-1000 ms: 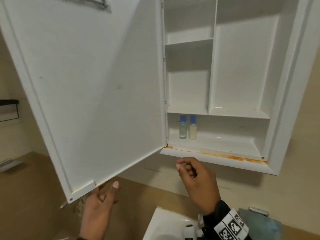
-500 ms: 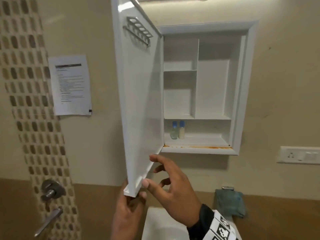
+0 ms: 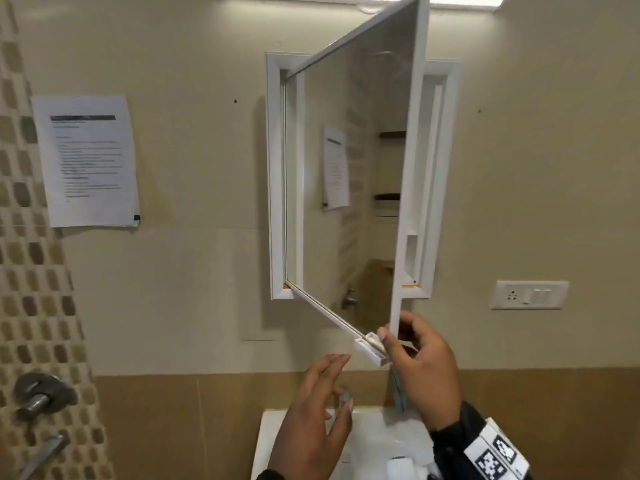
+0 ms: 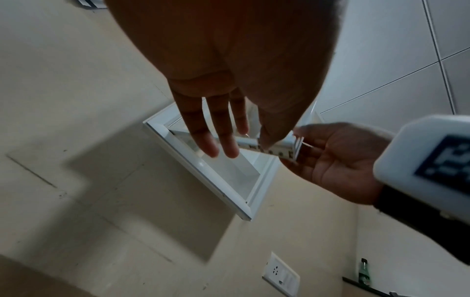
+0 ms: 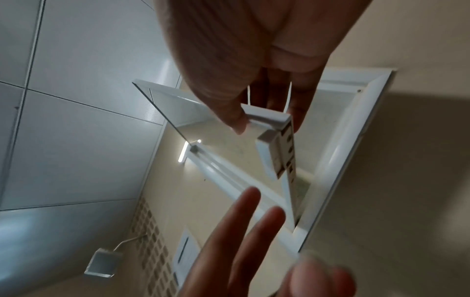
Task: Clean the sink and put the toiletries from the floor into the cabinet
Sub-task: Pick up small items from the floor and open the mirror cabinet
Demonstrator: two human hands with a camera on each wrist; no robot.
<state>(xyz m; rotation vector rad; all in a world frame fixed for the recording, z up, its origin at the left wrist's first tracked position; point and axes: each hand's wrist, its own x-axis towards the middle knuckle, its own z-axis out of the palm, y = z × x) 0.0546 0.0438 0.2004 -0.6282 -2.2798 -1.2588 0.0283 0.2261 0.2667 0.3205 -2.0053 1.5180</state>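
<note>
The white wall cabinet has its mirror door swung partway across the opening, so the shelves and whatever stands on them are hidden. My right hand pinches the door's lower free corner, thumb in front and fingers behind. My left hand hovers just below that edge with straight, spread fingers and holds nothing. The white sink sits under both hands.
A printed notice is taped to the wall left of the cabinet. A socket plate sits to the right. A metal door handle is at the far left by a mosaic tile strip. A green bottle stands on a dark shelf.
The door has swung from wide open on the left toward the cabinet. My right hand took hold of its lower corner, my left hand let go, and the two small bottles went out of sight.
</note>
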